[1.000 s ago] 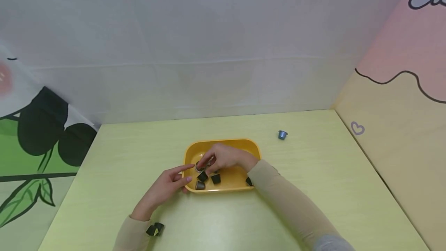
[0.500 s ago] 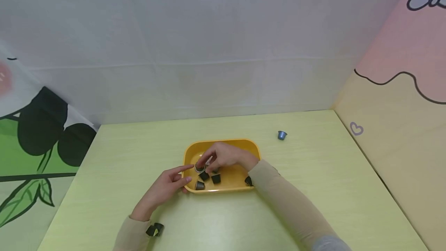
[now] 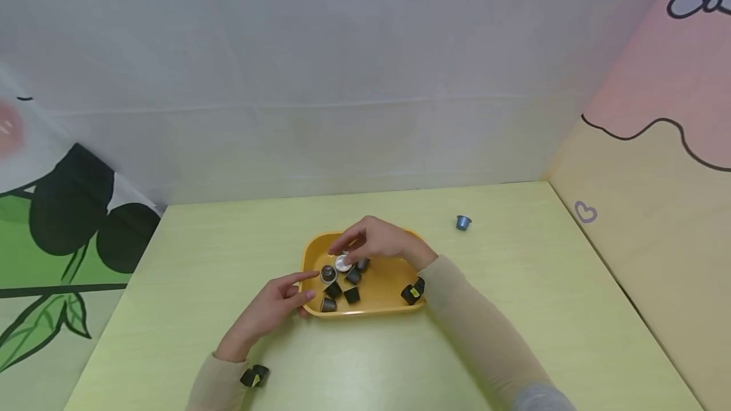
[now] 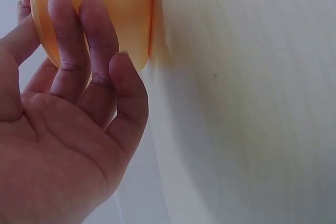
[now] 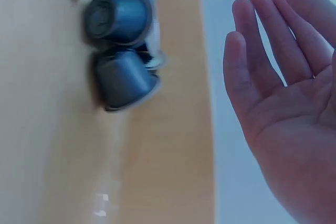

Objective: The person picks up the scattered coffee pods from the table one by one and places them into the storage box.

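Observation:
My left hand (image 3: 274,309) holds the left end of a yellow tray (image 3: 371,312), thumb and forefinger over the rim. In the left wrist view, its other fingers (image 4: 94,30) bend against the outside of the tray wall. Over the tray's far left part is my right hand (image 3: 379,240), fingertips just above a silver-topped coffee capsule (image 3: 342,263). Nothing shows between its loosely bent fingers in the right wrist view. Dark coffee capsules (image 3: 352,276) cluster in the tray's left half; one capsule (image 3: 328,273) stands near my left forefinger, its lid side apparently down.
A blue coffee capsule (image 3: 463,222) sits alone on the pale table (image 3: 502,309), right of and beyond the tray. Black strap fittings show at both wrists. A white sheet (image 3: 342,81) rises behind the table, with printed panels at either side.
My right hand has risen and moved away to the right, uncovering the standing capsule and the silver-topped one. The left hand stays in place on the tray.

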Action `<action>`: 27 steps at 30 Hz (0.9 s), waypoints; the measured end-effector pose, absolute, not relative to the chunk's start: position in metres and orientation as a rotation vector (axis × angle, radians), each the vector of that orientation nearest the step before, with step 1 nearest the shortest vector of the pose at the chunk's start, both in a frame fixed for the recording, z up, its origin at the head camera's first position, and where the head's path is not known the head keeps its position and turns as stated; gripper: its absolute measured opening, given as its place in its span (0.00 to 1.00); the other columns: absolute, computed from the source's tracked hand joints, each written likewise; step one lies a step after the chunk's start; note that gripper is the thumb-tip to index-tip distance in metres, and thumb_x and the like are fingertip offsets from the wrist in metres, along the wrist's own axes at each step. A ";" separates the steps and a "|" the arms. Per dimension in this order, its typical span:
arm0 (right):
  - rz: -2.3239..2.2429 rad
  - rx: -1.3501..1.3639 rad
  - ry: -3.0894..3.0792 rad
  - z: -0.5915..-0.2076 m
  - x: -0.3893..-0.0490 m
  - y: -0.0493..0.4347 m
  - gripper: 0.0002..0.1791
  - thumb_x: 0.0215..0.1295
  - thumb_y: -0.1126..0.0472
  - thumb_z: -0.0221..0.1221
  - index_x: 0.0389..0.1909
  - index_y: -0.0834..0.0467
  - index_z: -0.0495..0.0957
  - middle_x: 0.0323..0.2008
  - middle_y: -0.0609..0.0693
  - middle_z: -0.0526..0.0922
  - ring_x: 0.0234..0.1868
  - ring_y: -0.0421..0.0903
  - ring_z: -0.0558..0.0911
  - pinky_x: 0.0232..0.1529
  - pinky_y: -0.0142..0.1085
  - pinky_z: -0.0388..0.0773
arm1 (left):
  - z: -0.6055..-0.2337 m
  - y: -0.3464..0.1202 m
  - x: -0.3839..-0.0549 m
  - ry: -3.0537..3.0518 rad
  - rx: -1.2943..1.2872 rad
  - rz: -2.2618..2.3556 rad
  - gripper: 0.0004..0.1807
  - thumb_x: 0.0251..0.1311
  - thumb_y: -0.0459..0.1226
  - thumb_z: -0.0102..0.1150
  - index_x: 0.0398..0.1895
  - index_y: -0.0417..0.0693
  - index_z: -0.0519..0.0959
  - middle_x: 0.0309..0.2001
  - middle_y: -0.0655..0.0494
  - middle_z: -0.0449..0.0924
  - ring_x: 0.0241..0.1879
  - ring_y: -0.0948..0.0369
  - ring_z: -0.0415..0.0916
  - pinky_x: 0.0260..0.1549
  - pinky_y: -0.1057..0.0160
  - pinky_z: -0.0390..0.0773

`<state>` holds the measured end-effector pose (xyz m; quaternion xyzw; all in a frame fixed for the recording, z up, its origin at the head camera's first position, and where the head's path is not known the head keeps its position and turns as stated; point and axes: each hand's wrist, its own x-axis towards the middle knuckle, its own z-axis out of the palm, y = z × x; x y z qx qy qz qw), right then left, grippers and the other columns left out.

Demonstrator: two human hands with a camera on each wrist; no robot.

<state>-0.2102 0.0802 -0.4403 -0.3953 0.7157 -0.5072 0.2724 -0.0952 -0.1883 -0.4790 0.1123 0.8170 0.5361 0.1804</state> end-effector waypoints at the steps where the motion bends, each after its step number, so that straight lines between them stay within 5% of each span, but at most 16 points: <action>1: -1.380 -1.058 1.923 -0.438 -0.210 0.082 0.17 0.62 0.68 0.67 0.53 0.61 0.84 0.52 0.62 0.83 0.54 0.58 0.82 0.52 0.37 0.78 | -0.479 -0.188 -0.095 2.310 0.317 1.513 0.27 0.69 0.43 0.60 0.69 0.45 0.72 0.24 0.42 0.81 0.26 0.45 0.77 0.23 0.67 0.60; 18: -1.475 -0.969 2.108 -0.406 -0.219 0.131 0.17 0.62 0.68 0.67 0.53 0.61 0.84 0.52 0.56 0.85 0.53 0.58 0.82 0.53 0.39 0.77 | -0.479 -0.187 -0.094 2.312 0.283 1.505 0.27 0.68 0.42 0.61 0.69 0.46 0.71 0.24 0.42 0.81 0.28 0.46 0.80 0.24 0.65 0.60; 27: -1.501 -0.764 2.269 -0.408 -0.223 0.176 0.17 0.64 0.64 0.67 0.54 0.57 0.84 0.52 0.53 0.84 0.52 0.50 0.83 0.51 0.40 0.78 | -0.481 -0.188 -0.095 2.311 0.307 1.505 0.27 0.69 0.42 0.61 0.69 0.46 0.72 0.23 0.42 0.80 0.29 0.47 0.81 0.23 0.65 0.60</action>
